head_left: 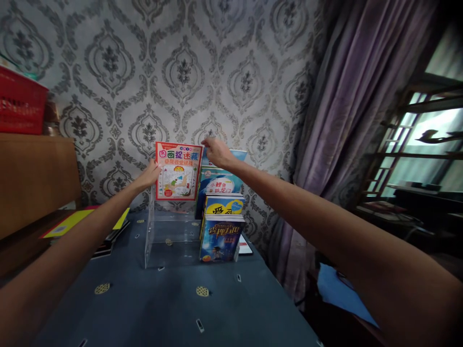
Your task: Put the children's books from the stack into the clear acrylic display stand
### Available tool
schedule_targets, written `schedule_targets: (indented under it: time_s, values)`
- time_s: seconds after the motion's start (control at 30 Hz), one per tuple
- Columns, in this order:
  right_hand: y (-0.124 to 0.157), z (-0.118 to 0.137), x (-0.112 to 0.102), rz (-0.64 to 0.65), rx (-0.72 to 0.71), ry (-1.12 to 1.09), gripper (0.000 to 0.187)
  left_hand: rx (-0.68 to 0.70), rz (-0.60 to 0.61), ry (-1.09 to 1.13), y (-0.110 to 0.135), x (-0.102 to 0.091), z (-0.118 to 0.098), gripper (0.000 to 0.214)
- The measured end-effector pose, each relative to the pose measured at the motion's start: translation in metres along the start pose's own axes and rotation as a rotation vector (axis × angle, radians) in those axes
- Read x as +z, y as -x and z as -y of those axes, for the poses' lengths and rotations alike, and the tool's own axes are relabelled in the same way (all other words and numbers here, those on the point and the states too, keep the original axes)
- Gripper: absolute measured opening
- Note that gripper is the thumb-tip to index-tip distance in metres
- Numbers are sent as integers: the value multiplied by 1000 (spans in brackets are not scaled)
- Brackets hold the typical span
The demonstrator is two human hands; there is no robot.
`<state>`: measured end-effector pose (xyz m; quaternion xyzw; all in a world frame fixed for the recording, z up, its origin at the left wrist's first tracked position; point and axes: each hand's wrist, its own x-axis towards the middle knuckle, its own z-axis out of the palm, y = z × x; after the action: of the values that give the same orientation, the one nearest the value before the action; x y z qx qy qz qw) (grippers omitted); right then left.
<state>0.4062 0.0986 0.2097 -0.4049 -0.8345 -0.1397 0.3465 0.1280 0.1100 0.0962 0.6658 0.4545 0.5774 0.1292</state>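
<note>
Red-bordered picture book (178, 171) held upright over the rear tier of the clear acrylic stand (170, 236), which sits on the blue-clothed counter (162, 299). Left hand (147, 177): fingers clasp the book's left edge. Right hand (217, 152): fingers pinch its top right corner. Cover title reads "画捉迷藏". 3 other books (221, 238) stepped in the stand's right half, titles only partly legible.

glossy paper book cover (178, 171), clear smooth plastic rack (170, 236), matt blue cloth on table (162, 303), embossed wallpaper (181, 72)
</note>
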Motion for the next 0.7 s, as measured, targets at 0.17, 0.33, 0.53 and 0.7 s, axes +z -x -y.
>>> schedule_targets:
  time_s: [0.17,0.33,0.53,0.7]
  values:
    - [-2,-1,-1,-10,10,-31,52,59,28,-31,2,4,-17,49]
    - [-3,-5,-2,11,4,-26,55,-22,203,32,12,1,-34,53]
    - [-12,-6,-7,116,30,132,42,-137,209,63,18,-1,-41,54]
    - [-11,-5,-9,87,19,175,34,-128,198,58,18,1,-44,57]
